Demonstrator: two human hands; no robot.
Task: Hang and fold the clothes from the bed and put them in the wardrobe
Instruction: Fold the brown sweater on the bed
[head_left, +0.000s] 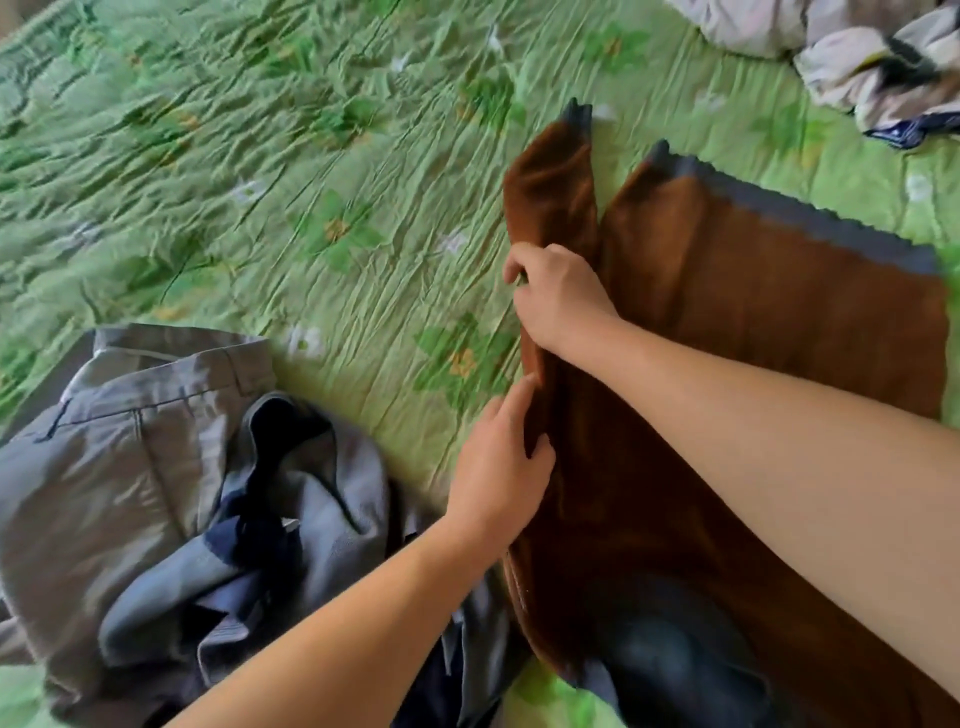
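Observation:
A brown garment (753, 322) with grey scalloped trim lies spread on the right side of the green bed cover (260, 182). One brown sleeve runs up along its left edge, folded inward. My right hand (558, 296) grips that sleeve's fold near the middle. Lower down, my left hand (501, 473) pinches the same left edge between thumb and fingers. A heap of grey trousers (119, 441) and a grey-blue jacket (291, 519) sits at the lower left, beside my left forearm.
Crumpled pale and striped clothes (883, 57) lie at the top right corner of the bed. A dark blue-grey patch (670, 649) shows at the bottom under the brown garment. Wrinkled green cover fills the upper left.

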